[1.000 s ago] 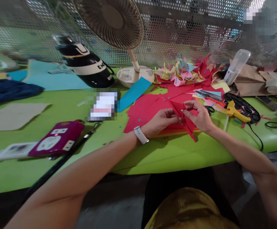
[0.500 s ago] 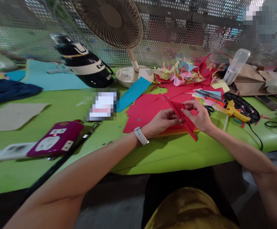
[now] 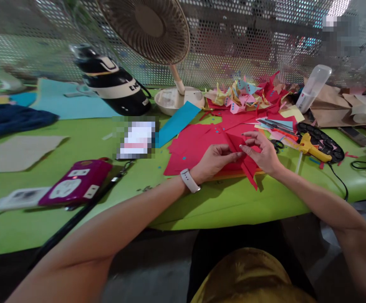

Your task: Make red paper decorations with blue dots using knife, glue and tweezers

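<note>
My left hand (image 3: 214, 160) and my right hand (image 3: 261, 155) meet over a folded piece of red paper (image 3: 247, 166), both pinching it with fingertips close together. The folded piece hangs in a point toward the table's near edge. Under it lies a spread of red paper sheets (image 3: 192, 147) on the green table (image 3: 221, 202). A white watch (image 3: 189, 180) sits on my left wrist.
A beige desk fan (image 3: 157, 29) stands at the back, a black and white bottle (image 3: 113, 84) left of it. Folded coloured paper pieces (image 3: 240, 94) pile behind. A yellow glue gun (image 3: 312, 148), scissors, a dark tray and a magenta power strip (image 3: 75, 183) lie around.
The hands have stayed nearly in place; the fingers shifted slightly on the red paper and its hanging point swung a little.
</note>
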Available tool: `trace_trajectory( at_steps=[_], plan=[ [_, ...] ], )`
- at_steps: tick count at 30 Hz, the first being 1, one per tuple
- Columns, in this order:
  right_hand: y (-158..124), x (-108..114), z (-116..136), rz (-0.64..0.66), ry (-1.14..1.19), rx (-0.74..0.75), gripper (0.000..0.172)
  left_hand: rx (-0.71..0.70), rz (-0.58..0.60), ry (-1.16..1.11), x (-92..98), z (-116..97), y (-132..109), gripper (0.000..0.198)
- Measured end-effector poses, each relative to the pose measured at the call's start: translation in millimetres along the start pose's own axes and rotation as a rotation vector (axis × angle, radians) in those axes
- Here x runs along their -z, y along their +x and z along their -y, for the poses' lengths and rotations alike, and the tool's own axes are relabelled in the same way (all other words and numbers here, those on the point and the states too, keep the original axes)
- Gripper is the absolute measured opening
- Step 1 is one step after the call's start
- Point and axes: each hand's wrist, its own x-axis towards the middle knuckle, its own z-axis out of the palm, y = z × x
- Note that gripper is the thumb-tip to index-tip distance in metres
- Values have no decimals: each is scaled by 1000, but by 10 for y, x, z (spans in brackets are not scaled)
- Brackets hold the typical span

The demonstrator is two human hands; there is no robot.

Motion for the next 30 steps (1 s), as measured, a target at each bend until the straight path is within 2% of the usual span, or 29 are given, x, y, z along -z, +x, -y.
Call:
trace_trajectory(
  at_steps=[5,17,30],
  plan=[
    [26,-4,-8,-2,102,-55,41,-42,5,-1,-4,-6,-8,35],
    [45,-9,-24,-1,350,-248,46,2,-4,41,8,4,-9,37],
    [50,11,68,-34,345,-289,50,-12,28,105,22,20,-3,37]
  ],
)
